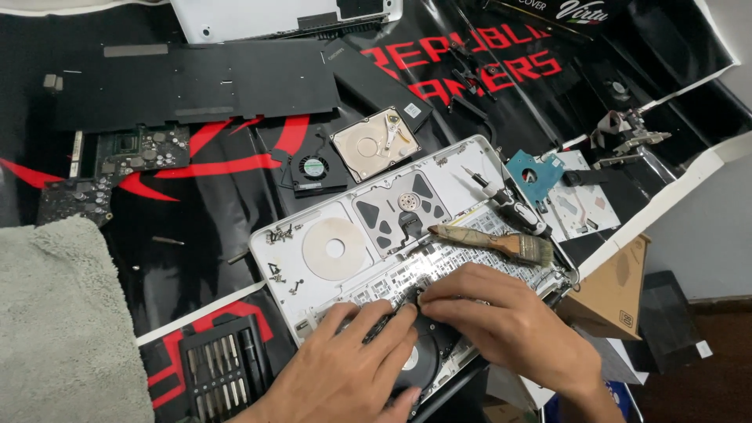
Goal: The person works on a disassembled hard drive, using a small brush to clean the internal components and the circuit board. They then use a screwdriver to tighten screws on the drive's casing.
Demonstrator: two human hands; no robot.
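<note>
both hands work at the near edge of the opened silver laptop shell (313, 270), which lies tilted on the black and red desk mat (211, 211). the left hand (345, 368) rests over the dark round optical drive (419, 356), its fingers (376, 317) pressed together on a small black part at the drive's top edge. the right hand (501, 321) meets it from the right, its fingertips (427, 294) pinching the same spot; what exactly the grip holds cannot be told. just beyond the right hand lie a worn flat paintbrush (493, 241) and a black-handled screwdriver (509, 204). a black case of screwdriver bits (223, 372) sits left of the left hand, beside a grey towel (63, 329).
</note>
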